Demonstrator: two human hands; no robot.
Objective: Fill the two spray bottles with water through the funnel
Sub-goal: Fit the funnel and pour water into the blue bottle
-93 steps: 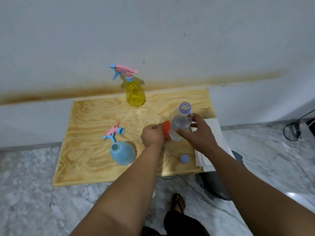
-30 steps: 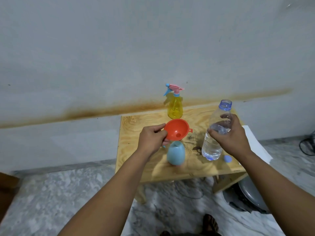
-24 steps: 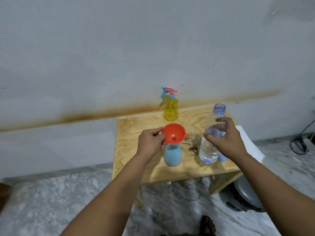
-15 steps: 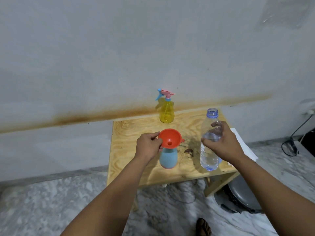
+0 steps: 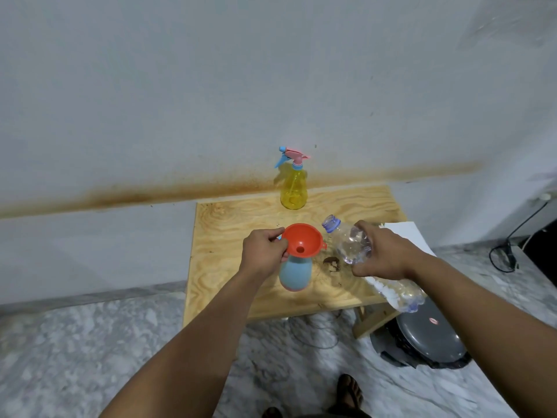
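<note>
An orange funnel (image 5: 302, 243) sits in the neck of the blue spray bottle (image 5: 295, 274), which stands headless on the wooden table (image 5: 229, 267). My left hand (image 5: 263, 251) pinches the funnel's left rim. My right hand (image 5: 381, 254) grips a clear water bottle (image 5: 349, 245), uncapped and tilted left, its blue mouth just right of the funnel's rim. No water stream shows. The yellow spray bottle (image 5: 294, 191), with its pink and blue spray head on, stands at the table's back edge by the wall.
White paper (image 5: 407, 236) lies on the table's right side under my right arm. A dark stain (image 5: 331, 262) marks the wood right of the blue bottle. A dark round pan (image 5: 428, 339) lies on the marble floor at right, and cables (image 5: 509, 251) run along the floor further right.
The funnel went from my left hand in the air onto the blue bottle's neck. My right hand has lifted the water bottle and tipped it left toward the funnel.
</note>
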